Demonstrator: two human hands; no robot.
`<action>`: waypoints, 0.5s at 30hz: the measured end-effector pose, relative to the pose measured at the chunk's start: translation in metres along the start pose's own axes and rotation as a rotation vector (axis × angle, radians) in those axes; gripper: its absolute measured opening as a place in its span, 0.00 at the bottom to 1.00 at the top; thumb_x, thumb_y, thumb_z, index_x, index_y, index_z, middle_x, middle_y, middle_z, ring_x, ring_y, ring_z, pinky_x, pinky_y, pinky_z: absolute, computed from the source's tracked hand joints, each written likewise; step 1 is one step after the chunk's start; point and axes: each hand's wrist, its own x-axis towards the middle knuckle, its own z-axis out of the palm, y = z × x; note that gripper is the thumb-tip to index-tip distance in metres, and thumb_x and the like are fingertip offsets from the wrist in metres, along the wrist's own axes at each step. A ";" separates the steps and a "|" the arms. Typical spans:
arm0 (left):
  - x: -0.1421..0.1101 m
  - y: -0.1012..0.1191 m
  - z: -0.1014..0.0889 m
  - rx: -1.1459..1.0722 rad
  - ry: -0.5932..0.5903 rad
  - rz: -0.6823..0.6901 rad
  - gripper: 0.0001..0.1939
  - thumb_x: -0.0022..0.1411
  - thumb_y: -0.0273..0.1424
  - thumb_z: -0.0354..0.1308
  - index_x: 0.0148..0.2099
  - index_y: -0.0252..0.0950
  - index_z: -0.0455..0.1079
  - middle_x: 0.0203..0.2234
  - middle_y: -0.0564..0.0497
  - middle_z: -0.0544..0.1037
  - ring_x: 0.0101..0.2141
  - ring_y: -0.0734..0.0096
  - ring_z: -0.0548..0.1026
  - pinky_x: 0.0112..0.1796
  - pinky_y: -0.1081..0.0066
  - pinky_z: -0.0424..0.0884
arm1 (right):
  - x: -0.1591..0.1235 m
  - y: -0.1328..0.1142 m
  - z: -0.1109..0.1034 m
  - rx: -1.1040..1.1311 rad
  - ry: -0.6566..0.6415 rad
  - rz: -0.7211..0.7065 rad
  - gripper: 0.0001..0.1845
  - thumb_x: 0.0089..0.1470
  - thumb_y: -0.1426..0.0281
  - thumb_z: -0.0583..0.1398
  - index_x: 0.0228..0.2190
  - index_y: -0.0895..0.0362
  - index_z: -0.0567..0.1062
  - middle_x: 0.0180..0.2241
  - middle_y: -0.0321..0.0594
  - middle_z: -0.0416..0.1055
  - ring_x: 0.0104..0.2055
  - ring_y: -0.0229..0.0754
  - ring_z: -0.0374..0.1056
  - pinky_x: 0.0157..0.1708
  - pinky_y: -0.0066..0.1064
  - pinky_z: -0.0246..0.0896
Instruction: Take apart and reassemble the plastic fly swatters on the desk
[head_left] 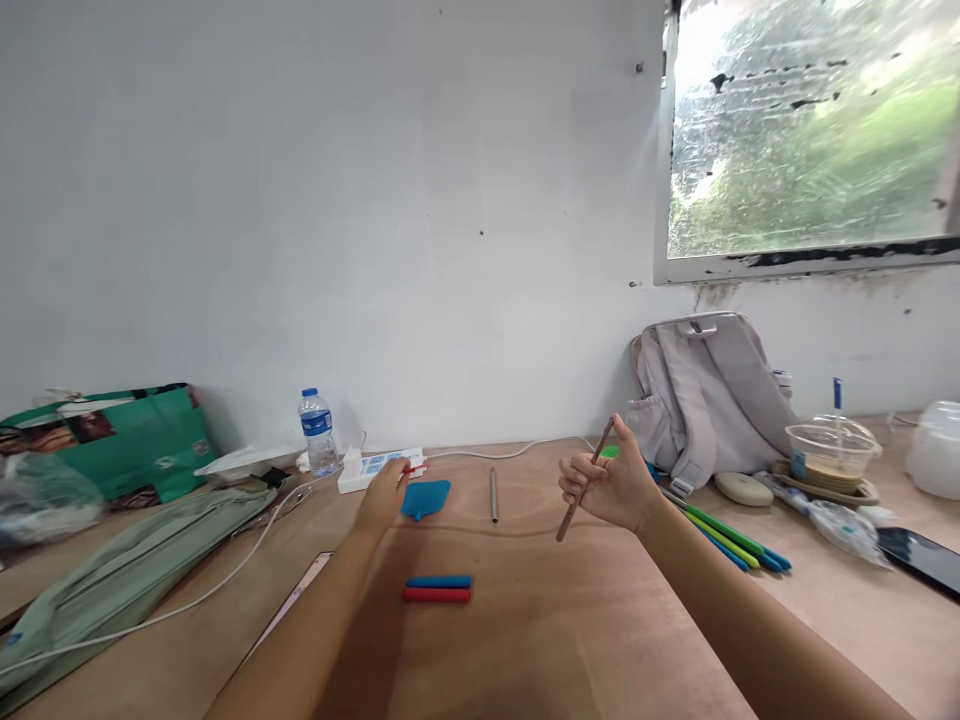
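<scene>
My right hand (611,480) is closed around a thin brownish rod (574,510), held tilted above the table, thumb along its upper end. My left hand (384,492) reaches beside the power strip (352,478), fingers pinched on a small red thing (414,468) that is mostly hidden. Just right of that hand lies a flat blue paddle-shaped piece (425,498) with a short stub. Between my hands a grey rod (494,495) rests on the table. Closer to me, a blue tube (439,582) and a red tube (437,595) lie side by side.
Several green and blue sticks (724,535) lie right of my right forearm, before a grey backpack (705,395). A plastic cup (832,445) and a phone (922,560) are further right. At left are a water bottle (317,432), green bag (154,440) and white cable (217,588).
</scene>
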 end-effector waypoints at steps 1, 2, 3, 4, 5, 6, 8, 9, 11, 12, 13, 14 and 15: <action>-0.002 -0.001 0.002 0.034 -0.058 0.031 0.02 0.51 0.26 0.50 0.28 0.38 0.63 0.31 0.49 0.70 0.41 0.61 0.66 0.45 0.65 0.59 | 0.000 -0.001 -0.002 0.006 0.004 0.000 0.34 0.40 0.37 0.39 0.10 0.56 0.46 0.17 0.34 0.51 0.22 0.36 0.51 0.25 0.31 0.53; -0.005 -0.003 0.005 0.066 -0.108 0.055 0.03 0.50 0.26 0.49 0.28 0.38 0.63 0.30 0.49 0.70 0.40 0.61 0.67 0.45 0.65 0.59 | 0.000 -0.001 -0.003 0.014 0.007 0.003 0.34 0.40 0.38 0.40 0.10 0.56 0.46 0.17 0.34 0.51 0.22 0.36 0.52 0.25 0.31 0.53; -0.007 -0.005 0.008 0.095 -0.151 0.075 0.04 0.49 0.25 0.49 0.28 0.38 0.64 0.30 0.49 0.71 0.39 0.61 0.67 0.45 0.65 0.59 | 0.000 -0.002 -0.004 0.022 0.011 0.008 0.33 0.41 0.39 0.41 0.10 0.56 0.46 0.16 0.34 0.50 0.21 0.36 0.52 0.24 0.31 0.53; -0.009 -0.007 0.010 0.121 -0.189 0.090 0.05 0.48 0.24 0.49 0.27 0.38 0.64 0.29 0.49 0.71 0.38 0.60 0.67 0.44 0.65 0.59 | 0.000 -0.002 -0.005 0.029 0.020 0.017 0.33 0.42 0.40 0.43 0.10 0.56 0.47 0.16 0.33 0.50 0.21 0.36 0.52 0.24 0.31 0.52; -0.011 -0.008 0.011 0.145 -0.222 0.101 0.06 0.47 0.23 0.49 0.27 0.38 0.64 0.29 0.49 0.72 0.38 0.60 0.68 0.43 0.64 0.59 | 0.000 -0.002 -0.005 0.035 0.034 0.025 0.31 0.43 0.42 0.44 0.10 0.56 0.49 0.15 0.33 0.50 0.20 0.36 0.52 0.23 0.30 0.52; -0.013 -0.010 0.011 0.165 -0.253 0.109 0.07 0.45 0.22 0.49 0.27 0.38 0.64 0.28 0.49 0.72 0.37 0.60 0.68 0.43 0.64 0.59 | 0.000 -0.002 -0.005 0.042 0.053 0.032 0.30 0.44 0.44 0.45 0.11 0.56 0.50 0.15 0.32 0.49 0.19 0.35 0.52 0.23 0.30 0.52; -0.015 -0.012 0.009 0.194 -0.307 0.120 0.10 0.42 0.21 0.49 0.28 0.38 0.65 0.28 0.49 0.73 0.36 0.59 0.69 0.41 0.64 0.60 | 0.001 0.000 -0.005 0.061 0.098 0.031 0.26 0.44 0.48 0.47 0.12 0.56 0.55 0.13 0.30 0.49 0.17 0.35 0.51 0.21 0.30 0.51; -0.015 -0.013 0.007 0.200 -0.330 0.127 0.12 0.40 0.21 0.49 0.29 0.38 0.66 0.29 0.49 0.73 0.36 0.58 0.69 0.41 0.64 0.60 | 0.002 0.001 -0.005 0.071 0.117 0.022 0.23 0.44 0.49 0.47 0.14 0.56 0.57 0.13 0.29 0.49 0.16 0.34 0.51 0.20 0.29 0.51; -0.014 -0.015 0.003 0.200 -0.374 0.138 0.16 0.38 0.21 0.49 0.32 0.39 0.67 0.32 0.49 0.74 0.38 0.58 0.69 0.42 0.64 0.60 | 0.004 0.004 -0.004 0.088 0.147 -0.006 0.19 0.42 0.52 0.49 0.18 0.55 0.61 0.12 0.28 0.50 0.14 0.33 0.50 0.18 0.28 0.49; -0.014 -0.015 0.001 0.196 -0.397 0.142 0.16 0.38 0.20 0.49 0.32 0.39 0.67 0.32 0.49 0.74 0.37 0.58 0.69 0.42 0.65 0.61 | 0.006 0.006 -0.004 0.095 0.160 -0.022 0.16 0.41 0.54 0.49 0.20 0.55 0.62 0.13 0.27 0.51 0.13 0.33 0.49 0.17 0.27 0.48; -0.013 -0.016 -0.001 0.190 -0.419 0.143 0.16 0.37 0.20 0.49 0.31 0.39 0.68 0.31 0.50 0.75 0.37 0.59 0.70 0.41 0.65 0.62 | 0.007 0.008 -0.004 0.100 0.175 -0.041 0.14 0.41 0.56 0.49 0.21 0.55 0.62 0.13 0.26 0.52 0.12 0.32 0.48 0.15 0.27 0.46; -0.013 -0.016 -0.001 0.183 -0.436 0.144 0.16 0.37 0.20 0.48 0.30 0.39 0.68 0.30 0.50 0.75 0.36 0.60 0.70 0.40 0.66 0.63 | 0.008 0.010 -0.004 0.105 0.190 -0.065 0.12 0.40 0.58 0.50 0.22 0.55 0.61 0.13 0.26 0.52 0.11 0.31 0.46 0.14 0.26 0.43; -0.012 -0.015 -0.001 0.175 -0.448 0.144 0.16 0.37 0.20 0.48 0.30 0.39 0.68 0.29 0.51 0.75 0.35 0.60 0.71 0.40 0.66 0.63 | 0.010 0.011 -0.004 0.111 0.203 -0.094 0.10 0.39 0.60 0.50 0.22 0.55 0.60 0.14 0.25 0.53 0.10 0.30 0.44 0.13 0.25 0.40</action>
